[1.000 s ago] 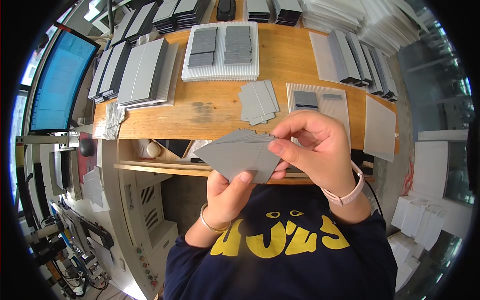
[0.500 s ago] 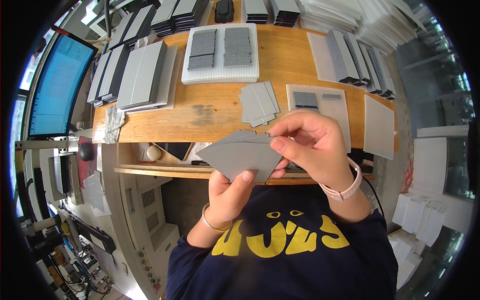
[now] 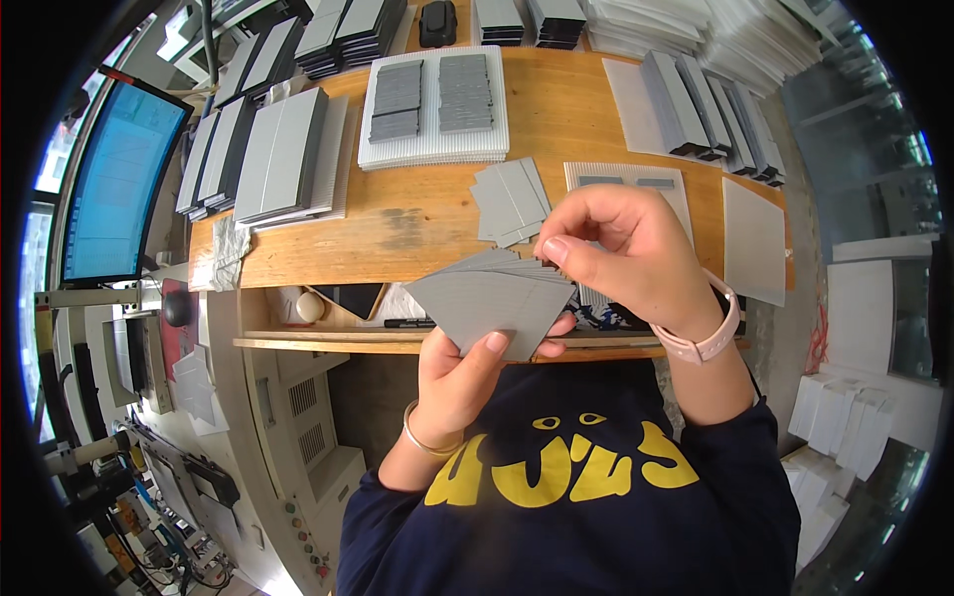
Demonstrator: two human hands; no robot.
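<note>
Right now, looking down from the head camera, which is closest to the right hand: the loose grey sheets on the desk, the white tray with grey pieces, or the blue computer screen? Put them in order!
From the right hand:
1. Loose pile of flat grey sheets, on the wooden desk just left of the hand.
2. White ribbed tray with two grey stacks, farther back at desk centre.
3. Blue-lit computer screen, far left.

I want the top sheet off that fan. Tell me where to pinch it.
Pinch the top sheet at its free upper right corner, coming from the right, where the right hand is. The left hand clamps the fan's lower ends, so only the spread edges are free.
</note>
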